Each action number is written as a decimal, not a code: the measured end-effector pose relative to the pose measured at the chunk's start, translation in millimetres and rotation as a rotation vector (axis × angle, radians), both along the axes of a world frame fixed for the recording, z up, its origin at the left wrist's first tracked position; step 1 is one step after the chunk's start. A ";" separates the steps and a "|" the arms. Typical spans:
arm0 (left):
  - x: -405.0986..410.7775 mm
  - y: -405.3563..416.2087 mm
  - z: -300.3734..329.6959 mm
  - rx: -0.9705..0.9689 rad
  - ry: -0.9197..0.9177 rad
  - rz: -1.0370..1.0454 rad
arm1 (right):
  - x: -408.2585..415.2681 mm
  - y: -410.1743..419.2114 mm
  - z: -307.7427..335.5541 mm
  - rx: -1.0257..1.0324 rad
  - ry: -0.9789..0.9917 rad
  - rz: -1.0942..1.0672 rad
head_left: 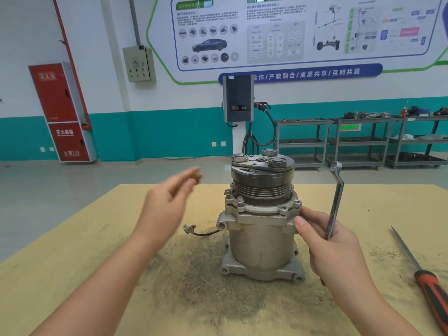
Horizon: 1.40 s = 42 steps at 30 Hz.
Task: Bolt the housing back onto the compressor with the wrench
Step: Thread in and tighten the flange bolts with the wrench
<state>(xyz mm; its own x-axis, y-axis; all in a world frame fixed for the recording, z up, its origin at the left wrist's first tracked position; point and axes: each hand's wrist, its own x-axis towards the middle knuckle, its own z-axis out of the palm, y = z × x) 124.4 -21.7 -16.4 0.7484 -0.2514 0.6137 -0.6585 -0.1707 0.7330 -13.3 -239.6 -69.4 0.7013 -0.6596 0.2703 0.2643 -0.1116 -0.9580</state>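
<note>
Compressor [260,236] standing upright in the middle of a tan board [72,263], on a patch of dark dirt and dry grass bits.

Going left to right:

- Red cabinet [61,112] far off at 10 o'clock, against the wall.
- Left hand [167,202] up in the air at 9 o'clock from the compressor, well apart from it. Fingers loose and a bit spread, holding nothing. Fingertips blurry.
- Small plug on a thin wire [194,230] hanging out at 9 o'clock, low on the metal body.
- Two bolts [234,196] sticking up on the left edge of the housing [263,209], the ring-shaped part with small ears near the top.
- Dark grooved wheel [263,180] on top, with round knobs.
- Right hand [332,248] at 3 o'clock, thumb tip touching the housing edge. Fingers curled around the wrench [335,202], gripping its lower end.
- Wrench pointing up, ring end at 12 o'clock, just beside the wheel, not touching any bolt.
- Screwdriver [421,275] with a red and black handle lying flat at 4 o'clock, near the board's right edge.
- Grey shelves [363,141] far back at 2 o'clock.
</note>
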 end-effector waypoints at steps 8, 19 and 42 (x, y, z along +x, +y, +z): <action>51.1 76.2 -48.5 0.881 0.285 0.406 | 1.6 1.6 -0.6 0.019 -0.025 -0.001; 45.9 72.1 -75.7 1.005 0.174 0.382 | -0.2 3.9 1.3 0.000 -0.026 -0.015; 29.9 -65.6 25.1 0.030 0.158 -0.083 | 3.8 0.2 -2.3 -0.005 -0.042 -0.038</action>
